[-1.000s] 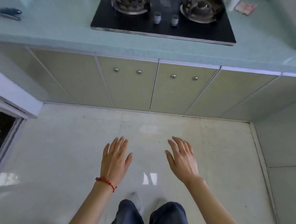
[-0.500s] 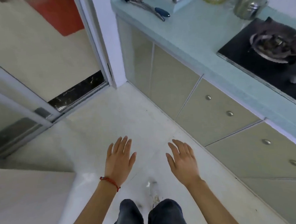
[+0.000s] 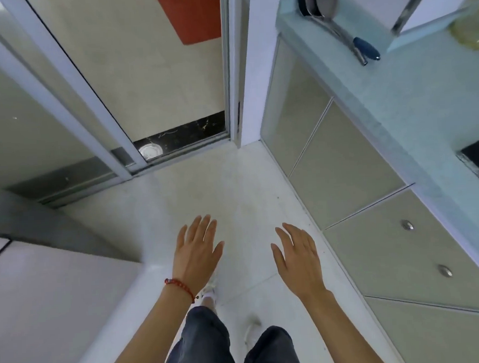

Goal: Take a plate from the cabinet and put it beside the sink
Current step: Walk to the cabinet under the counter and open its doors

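Floor [image 3: 233, 187]: pale tile, glossy. Far left: sliding glass door [image 3: 62, 107] on a track, dark threshold [image 3: 180, 134] beyond. Right: pale blue-green counter [image 3: 422, 94] over a row of closed cabinet doors [image 3: 397, 250] with round metal knobs; a ladle [image 3: 335, 23] with a blue handle lies on the far end of the counter. Near left: a white surface [image 3: 45, 302]. Plate: not in view.

Left hand [image 3: 196, 255]: held out low, palm down, fingers spread, holding nothing; red bracelet [image 3: 180, 285] at the wrist. Right hand [image 3: 299, 258]: same pose, empty, near the cabinet doors.
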The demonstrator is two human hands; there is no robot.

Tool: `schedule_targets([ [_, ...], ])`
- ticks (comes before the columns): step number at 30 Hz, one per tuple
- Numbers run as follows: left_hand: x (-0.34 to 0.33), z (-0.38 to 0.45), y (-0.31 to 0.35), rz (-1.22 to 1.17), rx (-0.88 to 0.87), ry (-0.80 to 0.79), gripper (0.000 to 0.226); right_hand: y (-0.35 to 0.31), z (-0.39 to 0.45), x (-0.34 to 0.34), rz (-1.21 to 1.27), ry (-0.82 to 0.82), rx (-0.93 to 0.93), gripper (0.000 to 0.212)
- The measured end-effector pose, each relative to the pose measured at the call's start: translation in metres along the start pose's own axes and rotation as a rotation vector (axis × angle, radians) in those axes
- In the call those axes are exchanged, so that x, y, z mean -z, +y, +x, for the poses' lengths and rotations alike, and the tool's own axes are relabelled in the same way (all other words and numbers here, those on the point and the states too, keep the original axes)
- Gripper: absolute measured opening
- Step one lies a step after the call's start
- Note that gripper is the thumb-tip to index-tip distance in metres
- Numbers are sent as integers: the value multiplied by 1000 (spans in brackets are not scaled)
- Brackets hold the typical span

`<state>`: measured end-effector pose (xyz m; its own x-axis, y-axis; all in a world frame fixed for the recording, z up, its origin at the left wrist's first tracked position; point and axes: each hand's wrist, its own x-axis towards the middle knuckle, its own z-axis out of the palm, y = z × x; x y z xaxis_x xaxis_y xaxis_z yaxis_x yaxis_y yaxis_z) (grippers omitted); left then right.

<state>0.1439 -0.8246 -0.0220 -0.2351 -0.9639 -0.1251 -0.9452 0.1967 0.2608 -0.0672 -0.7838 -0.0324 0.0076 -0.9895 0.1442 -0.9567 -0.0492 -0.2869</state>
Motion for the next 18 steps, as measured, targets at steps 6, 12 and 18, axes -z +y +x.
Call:
schedule_targets([
  [6, 16, 88, -41, 44, -15, 4, 47, -18, 94, -23, 26, 34, -34, 33],
  [12, 39, 171, -70, 120, -139, 4, 51, -33, 174, -38, 21, 90, -84, 29],
  [18, 44, 243, -73, 119, -206, -67, 52, -19, 236, -40, 18, 113, -173, 30],
])
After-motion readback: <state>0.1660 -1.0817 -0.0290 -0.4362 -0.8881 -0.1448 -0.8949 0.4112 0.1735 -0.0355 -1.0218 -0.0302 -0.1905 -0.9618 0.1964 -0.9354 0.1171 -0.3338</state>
